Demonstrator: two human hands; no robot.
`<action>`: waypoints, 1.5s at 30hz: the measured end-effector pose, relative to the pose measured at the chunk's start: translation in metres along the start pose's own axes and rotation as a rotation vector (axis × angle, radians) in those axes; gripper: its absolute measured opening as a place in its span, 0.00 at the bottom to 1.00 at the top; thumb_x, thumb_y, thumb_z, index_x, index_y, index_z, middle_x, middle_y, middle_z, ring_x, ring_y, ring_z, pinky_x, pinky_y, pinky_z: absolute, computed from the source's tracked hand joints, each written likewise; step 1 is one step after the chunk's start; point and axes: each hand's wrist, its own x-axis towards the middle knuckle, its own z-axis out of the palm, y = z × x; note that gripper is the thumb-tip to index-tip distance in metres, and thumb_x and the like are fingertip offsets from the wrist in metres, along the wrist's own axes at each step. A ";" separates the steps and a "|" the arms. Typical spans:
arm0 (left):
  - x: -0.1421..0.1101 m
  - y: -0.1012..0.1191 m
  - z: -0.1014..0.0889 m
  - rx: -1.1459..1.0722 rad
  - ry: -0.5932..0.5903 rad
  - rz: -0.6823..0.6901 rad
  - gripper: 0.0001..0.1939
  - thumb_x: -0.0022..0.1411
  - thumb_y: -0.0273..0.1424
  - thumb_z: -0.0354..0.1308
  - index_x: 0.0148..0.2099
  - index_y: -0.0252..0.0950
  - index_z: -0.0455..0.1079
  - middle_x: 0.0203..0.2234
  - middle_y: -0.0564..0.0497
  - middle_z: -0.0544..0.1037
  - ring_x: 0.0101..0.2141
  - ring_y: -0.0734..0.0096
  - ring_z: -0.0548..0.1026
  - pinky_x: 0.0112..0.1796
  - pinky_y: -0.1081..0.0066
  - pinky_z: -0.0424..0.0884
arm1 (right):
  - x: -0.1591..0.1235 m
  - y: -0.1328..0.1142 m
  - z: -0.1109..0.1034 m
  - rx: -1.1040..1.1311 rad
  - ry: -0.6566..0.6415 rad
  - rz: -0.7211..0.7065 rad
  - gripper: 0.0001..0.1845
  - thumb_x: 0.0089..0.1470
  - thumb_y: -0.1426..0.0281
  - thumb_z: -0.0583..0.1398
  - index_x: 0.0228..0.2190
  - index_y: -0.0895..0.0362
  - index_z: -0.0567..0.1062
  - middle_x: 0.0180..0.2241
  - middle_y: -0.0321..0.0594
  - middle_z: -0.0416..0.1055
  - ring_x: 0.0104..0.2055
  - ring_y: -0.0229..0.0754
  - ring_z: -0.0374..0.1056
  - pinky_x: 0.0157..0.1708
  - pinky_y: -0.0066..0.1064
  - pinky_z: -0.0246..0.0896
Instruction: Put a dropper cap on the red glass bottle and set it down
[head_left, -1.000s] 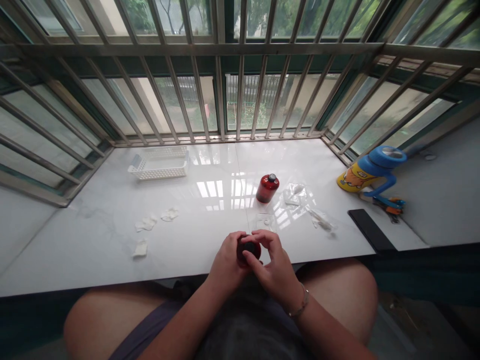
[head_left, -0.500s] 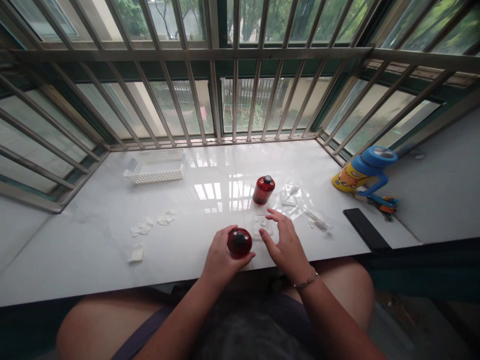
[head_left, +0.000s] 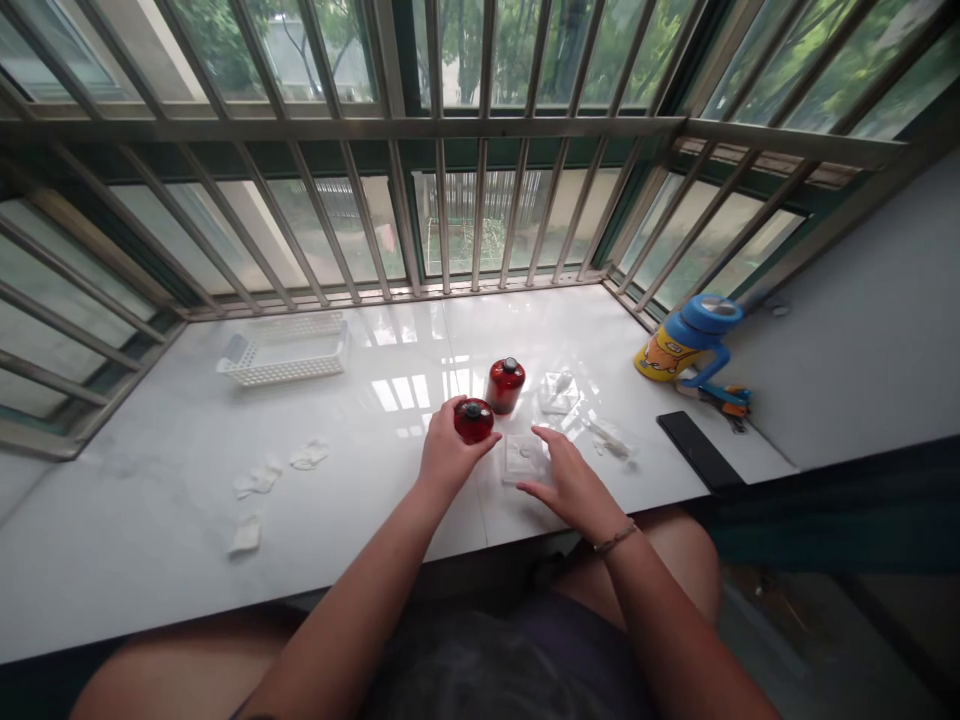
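Observation:
My left hand [head_left: 445, 455] is wrapped round a dark red bottle [head_left: 474, 421] with a black cap, beside a second red bottle [head_left: 506, 387] that stands upright just behind it. To the right, my right hand [head_left: 568, 477] has its thumb and fingers apart at the edge of a small clear plastic box [head_left: 523, 458] on the white tabletop. Whether its fingertips touch the box I cannot tell. Inside the box lies something small and pale, too small to name.
A white perforated basket [head_left: 289, 372] stands at the back left. Crumpled white scraps [head_left: 259, 478] lie on the left. Clear plastic packaging [head_left: 558, 392] and a wrapper [head_left: 613, 440] lie on the right, near a black phone [head_left: 699, 452] and a blue-yellow water bottle [head_left: 686, 340].
My left hand has carried its bottle forward, close to the standing one. My right hand has come down beside the clear box. The whole view has shifted slightly.

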 end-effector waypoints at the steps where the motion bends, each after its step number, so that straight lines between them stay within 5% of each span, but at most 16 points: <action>1: 0.001 -0.002 0.004 -0.007 -0.009 -0.010 0.40 0.53 0.40 0.81 0.63 0.43 0.68 0.56 0.44 0.78 0.57 0.48 0.77 0.58 0.50 0.75 | -0.001 0.005 -0.006 -0.025 0.018 -0.007 0.38 0.65 0.56 0.67 0.69 0.52 0.60 0.65 0.53 0.67 0.68 0.60 0.65 0.68 0.55 0.65; 6: -0.002 -0.012 0.014 -0.015 -0.006 0.005 0.47 0.54 0.44 0.81 0.69 0.43 0.63 0.62 0.41 0.74 0.62 0.46 0.74 0.61 0.47 0.74 | -0.009 0.052 -0.039 -0.314 0.260 0.151 0.24 0.72 0.59 0.56 0.61 0.59 0.70 0.56 0.58 0.74 0.61 0.63 0.69 0.65 0.58 0.64; 9: -0.014 -0.012 0.009 0.038 0.154 0.169 0.49 0.57 0.46 0.79 0.72 0.41 0.58 0.66 0.37 0.70 0.66 0.43 0.70 0.61 0.45 0.74 | -0.017 0.086 -0.053 -0.406 0.304 0.332 0.25 0.66 0.60 0.58 0.59 0.61 0.72 0.53 0.61 0.76 0.58 0.67 0.69 0.61 0.61 0.64; 12: -0.037 -0.004 0.000 0.096 0.253 0.422 0.32 0.66 0.39 0.73 0.66 0.41 0.64 0.60 0.38 0.74 0.62 0.48 0.73 0.60 0.48 0.75 | -0.022 0.107 -0.057 -0.343 0.303 0.406 0.21 0.62 0.60 0.59 0.51 0.58 0.76 0.47 0.55 0.78 0.51 0.63 0.73 0.55 0.56 0.69; 14: -0.055 0.002 -0.002 0.129 0.162 0.549 0.20 0.70 0.33 0.67 0.61 0.41 0.68 0.55 0.41 0.78 0.58 0.52 0.76 0.59 0.51 0.75 | -0.023 0.108 -0.056 -0.309 0.327 0.416 0.18 0.61 0.59 0.60 0.46 0.57 0.76 0.44 0.52 0.78 0.48 0.59 0.75 0.51 0.51 0.72; 19: -0.086 0.005 0.012 0.309 -0.196 0.583 0.25 0.74 0.34 0.62 0.69 0.40 0.66 0.67 0.38 0.73 0.64 0.49 0.73 0.63 0.50 0.74 | -0.020 0.069 -0.054 -0.203 0.432 0.390 0.19 0.61 0.54 0.62 0.45 0.54 0.76 0.46 0.47 0.76 0.45 0.52 0.76 0.49 0.44 0.73; 24: -0.093 0.001 0.029 0.438 -0.378 0.537 0.35 0.72 0.37 0.66 0.75 0.38 0.60 0.75 0.37 0.61 0.68 0.42 0.69 0.62 0.45 0.74 | -0.011 0.000 -0.060 0.081 0.364 0.223 0.14 0.62 0.59 0.66 0.47 0.51 0.78 0.47 0.42 0.77 0.45 0.49 0.75 0.45 0.40 0.71; 29: -0.097 0.004 0.035 0.472 -0.382 0.492 0.37 0.71 0.38 0.66 0.75 0.37 0.59 0.75 0.36 0.60 0.68 0.42 0.68 0.62 0.45 0.74 | -0.004 -0.041 -0.066 0.063 0.264 0.092 0.10 0.62 0.64 0.65 0.46 0.50 0.77 0.47 0.43 0.77 0.46 0.50 0.74 0.47 0.42 0.72; 38: -0.105 0.002 0.039 0.514 -0.382 0.478 0.40 0.72 0.37 0.64 0.79 0.37 0.53 0.77 0.37 0.56 0.68 0.41 0.68 0.61 0.45 0.74 | 0.005 -0.055 -0.071 -0.027 0.116 0.004 0.09 0.60 0.69 0.62 0.43 0.51 0.76 0.44 0.44 0.77 0.47 0.53 0.75 0.49 0.44 0.74; 45: -0.105 0.002 0.040 0.529 -0.370 0.496 0.40 0.72 0.37 0.63 0.78 0.37 0.53 0.77 0.38 0.56 0.67 0.40 0.69 0.61 0.46 0.74 | 0.014 -0.053 -0.044 0.055 0.155 0.144 0.32 0.61 0.64 0.64 0.65 0.51 0.66 0.49 0.43 0.80 0.42 0.49 0.77 0.46 0.44 0.77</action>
